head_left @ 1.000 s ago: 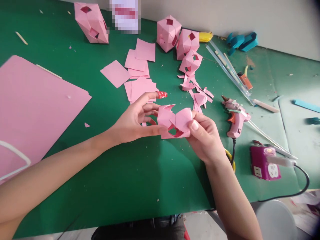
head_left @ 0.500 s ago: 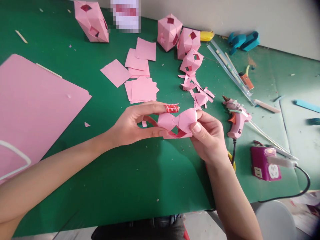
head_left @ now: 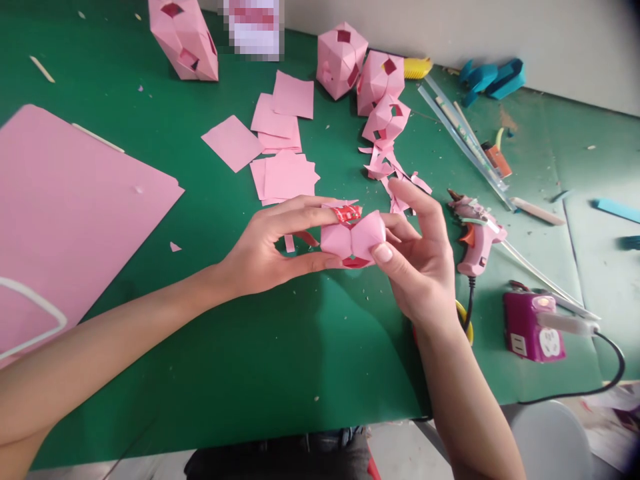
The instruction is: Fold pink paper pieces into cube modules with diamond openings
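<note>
Both hands hold a small folded pink paper piece just above the green table, near its middle. My left hand pinches the piece's left side between thumb and forefinger; that forefinger has a red patterned wrap at its tip. My right hand grips the right side with thumb and lower fingers, while its upper fingers are raised and spread. A narrow pink strip hangs under the left hand.
Loose pink paper squares lie behind the hands, with several folded pink paper cubes and scraps beyond. A large pink sheet covers the left. A pink glue gun, glue sticks and a purple socket block are on the right.
The paper piece has been pressed into a tighter, more compact shape between the hands. My right hand's upper fingers lifted and spread; the left forefinger came down onto the piece's top.
</note>
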Tool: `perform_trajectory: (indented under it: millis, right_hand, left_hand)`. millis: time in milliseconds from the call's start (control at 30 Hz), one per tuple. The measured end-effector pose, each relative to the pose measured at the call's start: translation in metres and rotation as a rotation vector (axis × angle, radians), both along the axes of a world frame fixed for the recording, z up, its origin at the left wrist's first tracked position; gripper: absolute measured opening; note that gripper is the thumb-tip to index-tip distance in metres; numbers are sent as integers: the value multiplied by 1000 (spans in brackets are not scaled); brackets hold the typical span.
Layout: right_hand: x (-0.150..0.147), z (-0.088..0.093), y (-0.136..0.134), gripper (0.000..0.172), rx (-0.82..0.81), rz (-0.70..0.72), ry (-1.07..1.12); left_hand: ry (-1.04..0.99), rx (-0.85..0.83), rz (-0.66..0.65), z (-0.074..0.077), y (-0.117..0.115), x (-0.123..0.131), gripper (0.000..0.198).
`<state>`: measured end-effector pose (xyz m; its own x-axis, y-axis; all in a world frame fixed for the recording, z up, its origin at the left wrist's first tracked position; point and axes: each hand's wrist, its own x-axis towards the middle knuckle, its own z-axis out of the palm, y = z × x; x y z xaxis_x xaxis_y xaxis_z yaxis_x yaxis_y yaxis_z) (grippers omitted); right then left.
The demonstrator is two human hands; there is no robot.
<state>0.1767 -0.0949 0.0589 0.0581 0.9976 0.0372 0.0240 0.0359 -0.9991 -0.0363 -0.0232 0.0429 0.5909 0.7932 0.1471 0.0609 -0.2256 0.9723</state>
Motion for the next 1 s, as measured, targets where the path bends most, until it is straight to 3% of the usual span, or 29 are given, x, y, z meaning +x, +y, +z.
perform_trajectory:
  millis: [167,400,533,667,1000]
  right_hand:
    - [-6,-7,0,35,156,-53,-146]
    - [-3,-8,3,40,319,-139,-312]
    - [-6,-9,2,37,375,-127,-348]
    - [-7,-9,2,34,423,-115,-425]
    - [4,-6,5,28,649,-72,-635]
  left_hand:
    - [-88,128,21,-5,2,5,46]
    - [-42,242,66,-3,-5,6,44]
    - [-28,365,114,-3,-12,9,48]
    - [38,478,158,-4,-14,10,40]
    - [124,505,50,0,-10,4,41]
